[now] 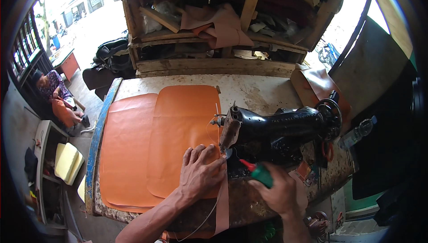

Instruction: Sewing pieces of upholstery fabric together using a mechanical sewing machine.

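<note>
A black sewing machine stands on the worn table, its needle end at the left. My left hand lies palm down on the nearer orange leather-like panel, fingers spread, fingertips close to the presser foot. A second orange panel lies partly under the first. From beside the foot a pinkish strip hangs over the table's front edge. My right hand, somewhat blurred, is closed round a small green squeeze bottle. Its red nozzle points toward the needle area without touching it.
Behind the table rises a wooden shelf with scraps on it. Red-handled scissors and a clear plastic bottle are at the right. Yellow foam pads sit in a cabinet at the left; a person sits beyond.
</note>
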The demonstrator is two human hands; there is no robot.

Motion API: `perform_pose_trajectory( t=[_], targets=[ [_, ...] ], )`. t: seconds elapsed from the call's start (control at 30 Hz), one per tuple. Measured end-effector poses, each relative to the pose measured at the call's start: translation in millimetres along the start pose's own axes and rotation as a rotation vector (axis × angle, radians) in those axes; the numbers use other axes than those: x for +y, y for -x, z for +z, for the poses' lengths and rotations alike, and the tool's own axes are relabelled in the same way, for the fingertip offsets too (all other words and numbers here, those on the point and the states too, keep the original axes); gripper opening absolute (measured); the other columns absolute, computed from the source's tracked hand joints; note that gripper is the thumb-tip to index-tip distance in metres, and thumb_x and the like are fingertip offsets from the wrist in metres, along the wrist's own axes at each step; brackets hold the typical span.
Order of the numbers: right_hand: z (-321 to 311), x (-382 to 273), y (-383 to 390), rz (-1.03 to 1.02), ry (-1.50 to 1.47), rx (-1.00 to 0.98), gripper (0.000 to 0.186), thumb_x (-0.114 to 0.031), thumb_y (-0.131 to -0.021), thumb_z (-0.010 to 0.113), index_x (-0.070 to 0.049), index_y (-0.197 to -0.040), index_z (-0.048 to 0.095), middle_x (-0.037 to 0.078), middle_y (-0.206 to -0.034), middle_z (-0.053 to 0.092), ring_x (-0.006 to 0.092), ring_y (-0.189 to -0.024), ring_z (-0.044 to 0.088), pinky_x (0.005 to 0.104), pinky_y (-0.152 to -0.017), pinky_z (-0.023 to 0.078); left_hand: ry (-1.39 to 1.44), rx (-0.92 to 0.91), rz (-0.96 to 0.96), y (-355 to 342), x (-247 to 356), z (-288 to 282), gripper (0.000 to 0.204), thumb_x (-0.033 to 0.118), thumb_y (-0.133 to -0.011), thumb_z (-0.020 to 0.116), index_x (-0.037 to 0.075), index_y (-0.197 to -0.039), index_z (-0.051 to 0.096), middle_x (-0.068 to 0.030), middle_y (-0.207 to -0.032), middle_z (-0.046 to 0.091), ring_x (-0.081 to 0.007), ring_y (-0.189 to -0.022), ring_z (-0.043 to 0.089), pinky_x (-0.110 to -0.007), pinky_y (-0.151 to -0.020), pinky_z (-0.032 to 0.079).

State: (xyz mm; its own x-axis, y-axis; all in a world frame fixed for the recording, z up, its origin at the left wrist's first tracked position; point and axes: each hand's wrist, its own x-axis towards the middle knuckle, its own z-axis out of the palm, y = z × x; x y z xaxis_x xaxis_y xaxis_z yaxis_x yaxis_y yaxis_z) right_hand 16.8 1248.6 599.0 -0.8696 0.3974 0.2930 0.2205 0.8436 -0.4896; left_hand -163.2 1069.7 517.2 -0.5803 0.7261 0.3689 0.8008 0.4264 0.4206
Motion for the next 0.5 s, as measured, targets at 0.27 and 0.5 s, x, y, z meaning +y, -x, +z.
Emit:
perform_pose_trajectory(
  t=[0.27,0.5],
  targets=[
    [42,-7,-52,-0.192,0.083,-0.023,0.053,-0.027,-0.083,0.089,-0.002,-0.124,0.067,0.015,-0.103,0.071,0.0362,-0.094,0.07,0.0467,-0.08,0.06,-0.012,0.0,0.027,3,-3,-3,0.042,0.038,-0.091,0.075,0.032,-0.132,0.076,-0.012,-0.147,0.06,-0.037,-0.144,0.047,-0.06,-0.122,0.031],
    [48,-8,-56,-0.169,0.096,-0.089,0.053,-0.026,-0.084,0.087,0.0,-0.125,0.066,0.018,-0.102,0.071,0.0383,-0.095,0.069,0.0485,-0.081,0.058,-0.009,-0.008,0.012,2,-2,-4,0.043,0.038,-0.091,0.074,0.032,-0.134,0.075,-0.0138,-0.149,0.059,-0.0376,-0.144,0.047,-0.06,-0.123,0.03]
  ],
)
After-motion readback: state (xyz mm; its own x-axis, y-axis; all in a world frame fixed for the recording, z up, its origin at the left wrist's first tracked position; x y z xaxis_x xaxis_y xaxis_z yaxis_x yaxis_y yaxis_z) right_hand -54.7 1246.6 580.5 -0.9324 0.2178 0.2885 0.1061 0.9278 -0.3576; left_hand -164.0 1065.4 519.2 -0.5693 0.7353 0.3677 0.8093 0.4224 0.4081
